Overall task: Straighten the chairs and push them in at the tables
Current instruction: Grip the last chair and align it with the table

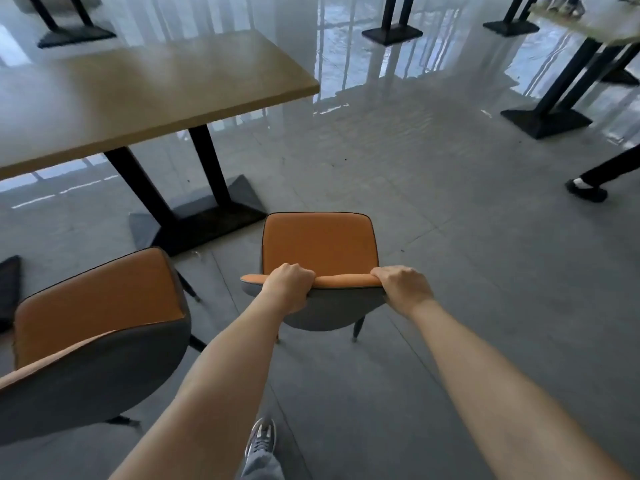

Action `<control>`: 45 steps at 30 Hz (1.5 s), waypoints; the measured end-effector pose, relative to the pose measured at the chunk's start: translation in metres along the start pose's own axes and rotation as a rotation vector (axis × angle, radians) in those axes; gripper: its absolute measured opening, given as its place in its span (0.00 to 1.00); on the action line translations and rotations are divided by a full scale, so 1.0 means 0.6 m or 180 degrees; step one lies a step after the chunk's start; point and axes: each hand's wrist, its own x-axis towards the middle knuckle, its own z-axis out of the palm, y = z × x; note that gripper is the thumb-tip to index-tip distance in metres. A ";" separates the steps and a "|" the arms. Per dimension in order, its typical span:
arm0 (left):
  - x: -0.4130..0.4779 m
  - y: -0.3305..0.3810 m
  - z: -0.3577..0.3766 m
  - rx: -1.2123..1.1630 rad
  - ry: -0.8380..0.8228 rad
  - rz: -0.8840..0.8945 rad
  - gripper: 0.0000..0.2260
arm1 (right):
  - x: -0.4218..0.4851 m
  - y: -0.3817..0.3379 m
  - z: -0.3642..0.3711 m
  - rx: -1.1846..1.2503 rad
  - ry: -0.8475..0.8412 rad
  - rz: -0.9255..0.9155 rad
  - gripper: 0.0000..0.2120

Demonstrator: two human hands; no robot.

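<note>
An orange-seated chair with a grey back stands on the floor in front of me, to the right of the wooden table and outside its edge. My left hand grips the left part of the chair's back rim. My right hand grips the right part of the same rim. A second orange chair stands at the lower left, turned at an angle, near the table's black base.
Another person's leg and black shoe are at the right edge. Black table bases stand at the right and far back. A dark object lies at the left edge. My own shoe is below.
</note>
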 end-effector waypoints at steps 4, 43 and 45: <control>0.023 -0.016 -0.007 -0.0111 0.0096 -0.0254 0.08 | 0.067 0.016 -0.003 -0.0049 0.0102 -0.0199 0.13; 0.178 0.124 -0.037 -0.0399 0.0378 -0.1787 0.10 | 0.232 0.231 -0.037 -0.0209 0.0057 -0.1934 0.12; 0.187 0.128 -0.037 -0.0364 0.0454 -0.1760 0.10 | 0.239 0.239 -0.038 -0.0205 0.0112 -0.1906 0.14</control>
